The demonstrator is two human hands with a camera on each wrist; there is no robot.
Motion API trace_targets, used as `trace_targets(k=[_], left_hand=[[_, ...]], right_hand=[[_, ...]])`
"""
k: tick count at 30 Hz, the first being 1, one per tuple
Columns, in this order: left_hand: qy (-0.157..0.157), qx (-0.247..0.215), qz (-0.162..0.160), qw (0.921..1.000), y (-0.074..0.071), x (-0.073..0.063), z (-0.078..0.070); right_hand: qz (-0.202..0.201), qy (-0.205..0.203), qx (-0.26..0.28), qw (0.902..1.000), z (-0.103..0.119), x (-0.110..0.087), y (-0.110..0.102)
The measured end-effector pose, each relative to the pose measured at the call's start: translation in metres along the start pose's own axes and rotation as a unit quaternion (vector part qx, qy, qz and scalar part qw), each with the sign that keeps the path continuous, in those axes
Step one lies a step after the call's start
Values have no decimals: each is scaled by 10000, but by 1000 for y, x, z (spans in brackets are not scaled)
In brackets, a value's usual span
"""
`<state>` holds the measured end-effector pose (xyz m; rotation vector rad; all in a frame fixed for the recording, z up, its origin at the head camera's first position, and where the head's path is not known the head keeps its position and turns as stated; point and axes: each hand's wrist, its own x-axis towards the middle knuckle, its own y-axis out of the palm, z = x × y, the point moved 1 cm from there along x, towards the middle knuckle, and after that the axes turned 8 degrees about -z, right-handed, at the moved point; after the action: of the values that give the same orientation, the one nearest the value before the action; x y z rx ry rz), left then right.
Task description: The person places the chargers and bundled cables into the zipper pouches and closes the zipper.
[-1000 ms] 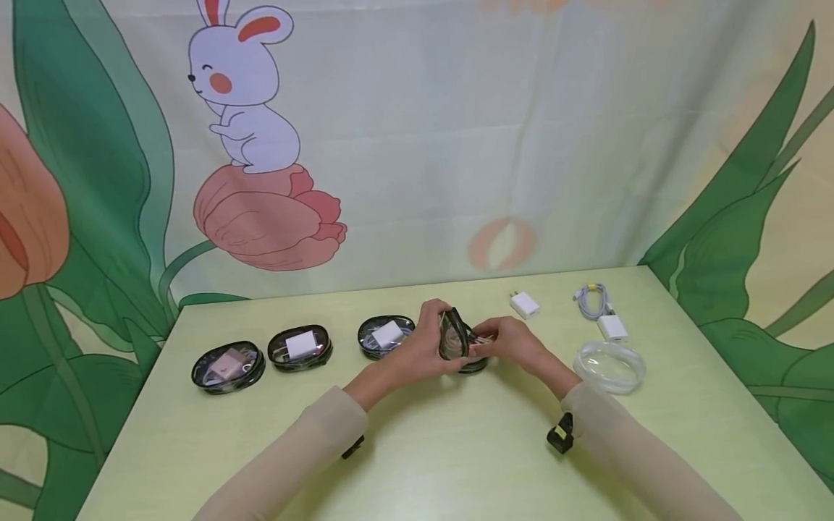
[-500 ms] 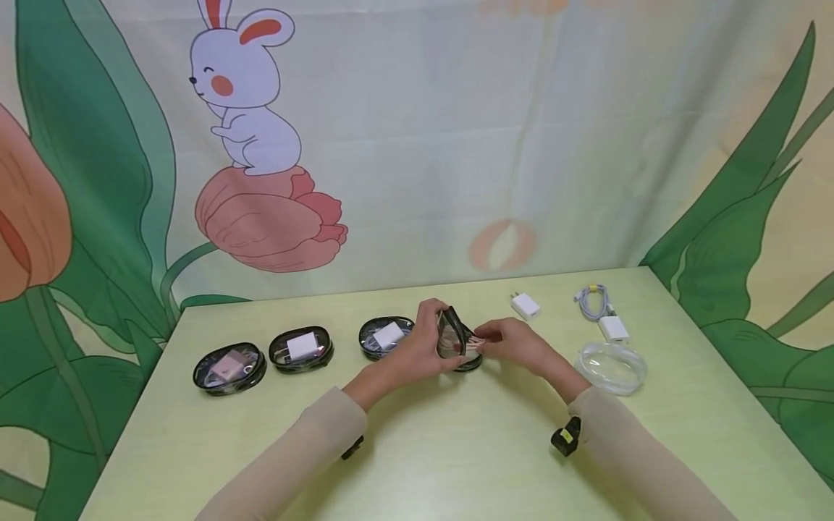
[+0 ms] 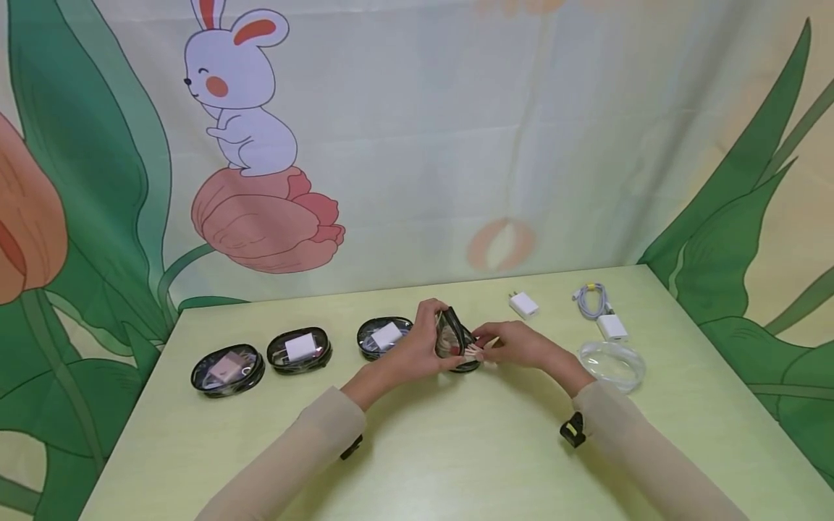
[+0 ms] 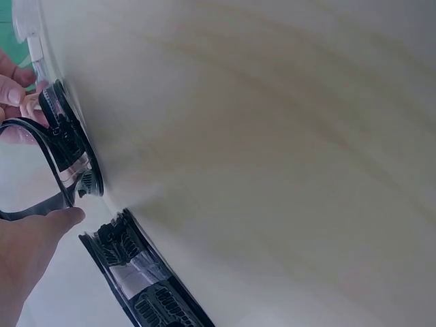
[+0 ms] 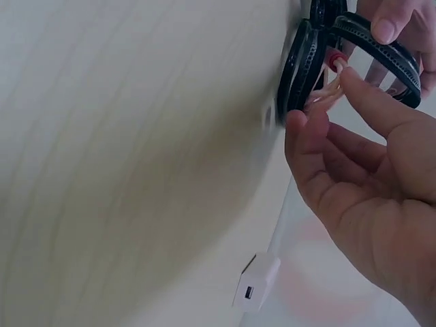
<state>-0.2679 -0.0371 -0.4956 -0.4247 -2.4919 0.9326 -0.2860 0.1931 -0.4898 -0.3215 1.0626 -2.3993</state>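
Note:
My left hand (image 3: 417,346) grips the raised lid of a clear oval zip pouch (image 3: 458,327) with black trim, holding it tilted back over the table. The pouch's lower half (image 4: 87,153) rests on the tabletop below. On the right side, my right hand (image 3: 521,344) pinches a pale pinkish cable (image 5: 330,92) between thumb and fingers at the pouch mouth. A red band (image 5: 334,58) shows around the cable, between the two black-trimmed halves. Part of the cable is hidden by the fingers and the lid.
Three filled black-trimmed pouches, a left one (image 3: 228,370), a middle one (image 3: 300,349) and a nearer one (image 3: 384,337), line the left. Rightward lie a white charger (image 3: 523,305), a grey coiled cable (image 3: 591,301), another charger (image 3: 612,327) and a clear white-trimmed pouch (image 3: 611,367).
My right hand has shifted slightly right and toward me, with the cable now lower at the pouch mouth. The left hand keeps the lid raised, nearly still.

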Motion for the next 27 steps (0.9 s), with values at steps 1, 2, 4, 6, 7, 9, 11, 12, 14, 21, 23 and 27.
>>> trace_targets(k=[1, 2, 4, 6, 7, 9, 11, 12, 14, 21, 23, 27], left_hand=[[-3, 4, 1, 10000, 0, 0, 0], [-8, 8, 6, 10000, -1, 0, 1], [-22, 40, 16, 10000, -1, 0, 2], [-20, 58, 28, 10000, -2, 0, 2], [-20, 67, 31, 10000, -2, -1, 2], [-5, 94, 8, 10000, -2, -1, 2], [9, 111, -35, 9999, -2, -1, 2], [8, 122, -56, 9999, -2, -1, 2], [25, 172, -101, 9998, -2, -2, 2], [-131, 308, -53, 9994, -1, -2, 3], [-168, 313, -39, 9994, 0, -2, 2], [-169, 250, -21, 9995, 2, -2, 0]], right_hand=[[57, -23, -60, 10000, 0, 1, 0], [104, -30, -82, 9999, 1, 3, 1], [150, -45, -83, 9998, 3, 5, 2], [77, -100, -247, 9996, 6, 7, 3], [27, -96, -365, 9993, 8, 8, 4], [-81, -7, -578, 9983, 11, 8, 5], [-242, 167, -764, 9966, 15, 8, 5], [-306, 286, -790, 9960, 16, 8, 5], [-470, 591, -809, 9939, 17, 8, 5], [-1176, 1145, -798, 9832, 20, 6, 8], [-1319, 1176, -717, 9816, 22, 6, 11], [-1353, 1180, -658, 9816, 26, 7, 16]])
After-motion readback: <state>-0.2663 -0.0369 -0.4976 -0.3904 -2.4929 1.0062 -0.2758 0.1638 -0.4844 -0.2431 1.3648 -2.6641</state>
